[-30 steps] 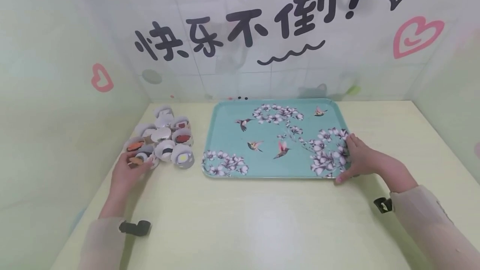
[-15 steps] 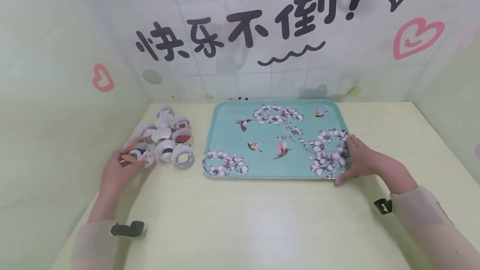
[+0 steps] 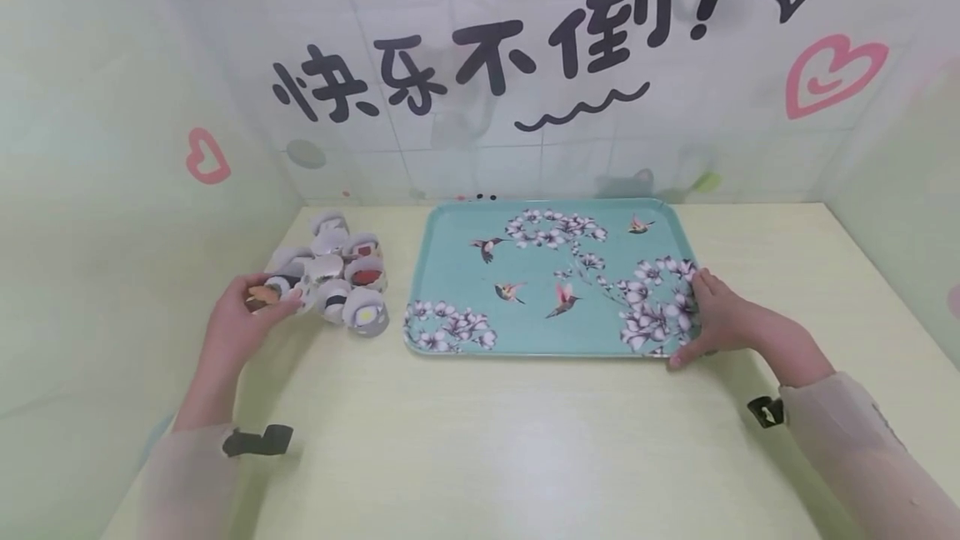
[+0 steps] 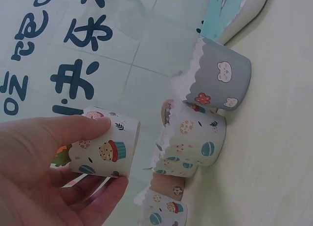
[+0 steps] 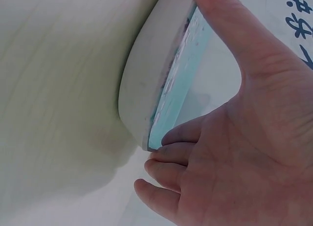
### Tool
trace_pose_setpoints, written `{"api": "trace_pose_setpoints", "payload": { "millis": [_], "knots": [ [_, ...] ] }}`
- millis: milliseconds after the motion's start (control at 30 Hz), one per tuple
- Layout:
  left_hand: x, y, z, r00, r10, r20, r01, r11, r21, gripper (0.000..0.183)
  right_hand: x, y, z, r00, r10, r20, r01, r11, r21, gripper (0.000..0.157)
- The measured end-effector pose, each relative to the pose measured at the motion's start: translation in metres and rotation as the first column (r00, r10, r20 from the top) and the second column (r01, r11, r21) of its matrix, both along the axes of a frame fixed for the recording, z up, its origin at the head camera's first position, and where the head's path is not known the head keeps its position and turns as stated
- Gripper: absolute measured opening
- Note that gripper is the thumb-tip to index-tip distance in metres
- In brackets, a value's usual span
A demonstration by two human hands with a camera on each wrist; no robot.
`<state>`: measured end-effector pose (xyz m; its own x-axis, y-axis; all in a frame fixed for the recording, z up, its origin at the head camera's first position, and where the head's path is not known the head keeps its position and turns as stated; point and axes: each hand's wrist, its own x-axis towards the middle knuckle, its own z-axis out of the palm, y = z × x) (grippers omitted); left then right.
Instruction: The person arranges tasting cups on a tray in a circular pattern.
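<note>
My left hand pinches a paper baking cup with a cupcake print, thumb on one side and fingers on the other. Orange and green bits show at its mouth in the left wrist view. In the head view the held cup overlaps the front left of a cluster of similar paper cups. Far to the right, my right hand spans the near right corner of a turquoise tray with flowers and birds. Its thumb lies at the front edge and its fingertips touch the right rim.
Several cups in the cluster hold small coloured pieces, one of them red. A grey cup stands nearest the tray. The pale table ends at a printed sheet behind, with more sheeting on both sides.
My left hand shifted left with the baking cup, then slightly away from me, and the cup now overlaps the cluster's left side. The right hand and tray have stayed put.
</note>
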<state>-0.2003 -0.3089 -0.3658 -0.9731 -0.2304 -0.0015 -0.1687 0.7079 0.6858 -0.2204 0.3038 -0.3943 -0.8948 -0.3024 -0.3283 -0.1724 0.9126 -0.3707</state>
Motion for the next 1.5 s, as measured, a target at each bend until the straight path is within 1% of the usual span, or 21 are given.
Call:
{"api": "trace_pose_setpoints", "payload": {
  "millis": [100, 233, 400, 533, 767, 900, 1033, 1233, 1433, 1500],
  "knots": [
    [-0.005, 0.006, 0.005, 1.000, -0.025, -0.013, 0.025, 1.000, -0.002, 0.078, -0.001, 0.000, 0.001, 1.000, 0.002, -0.002, -0.002, 1.000, 0.002, 0.148],
    [-0.014, 0.017, 0.012, 0.998, -0.055, -0.033, 0.056, 0.998, 0.025, 0.077, -0.003, 0.000, 0.003, 1.000, 0.010, -0.001, -0.010, 1.000, 0.023, 0.149],
    [-0.027, 0.034, 0.017, 0.996, -0.071, -0.046, 0.072, 0.997, 0.025, 0.076, -0.006, -0.001, 0.004, 1.000, 0.007, 0.004, -0.007, 0.999, 0.050, 0.149],
    [-0.035, 0.046, 0.018, 0.993, -0.109, -0.049, 0.111, 0.993, 0.028, 0.073, -0.007, -0.001, 0.001, 1.000, -0.006, 0.026, 0.005, 0.999, 0.048, 0.152],
    [-0.051, 0.069, 0.018, 0.984, -0.172, -0.035, 0.175, 0.980, 0.093, 0.074, -0.007, 0.000, 0.001, 1.000, -0.003, 0.020, 0.001, 0.998, 0.069, 0.151],
    [-0.060, 0.082, 0.019, 0.977, -0.211, -0.016, 0.212, 0.972, 0.102, 0.076, -0.006, -0.001, 0.003, 1.000, 0.000, 0.022, -0.002, 0.996, 0.087, 0.150],
    [-0.069, 0.095, 0.021, 0.970, -0.244, 0.001, 0.243, 0.965, 0.099, 0.076, -0.006, -0.001, 0.002, 0.999, -0.010, 0.035, 0.007, 0.996, 0.084, 0.150],
    [-0.083, 0.117, 0.019, 0.963, -0.270, -0.006, 0.269, 0.958, 0.102, 0.073, -0.007, -0.001, 0.001, 0.999, -0.022, 0.039, 0.018, 0.996, 0.086, 0.150],
    [-0.098, 0.139, 0.020, 0.958, -0.286, -0.028, 0.287, 0.956, 0.060, 0.068, -0.005, -0.002, 0.001, 0.999, -0.024, 0.047, 0.021, 0.997, 0.076, 0.152],
    [-0.103, 0.148, 0.020, 0.957, -0.289, -0.027, 0.290, 0.955, 0.064, 0.067, -0.004, -0.003, 0.001, 0.999, -0.026, 0.046, 0.023, 0.997, 0.076, 0.152]
  ]
}}
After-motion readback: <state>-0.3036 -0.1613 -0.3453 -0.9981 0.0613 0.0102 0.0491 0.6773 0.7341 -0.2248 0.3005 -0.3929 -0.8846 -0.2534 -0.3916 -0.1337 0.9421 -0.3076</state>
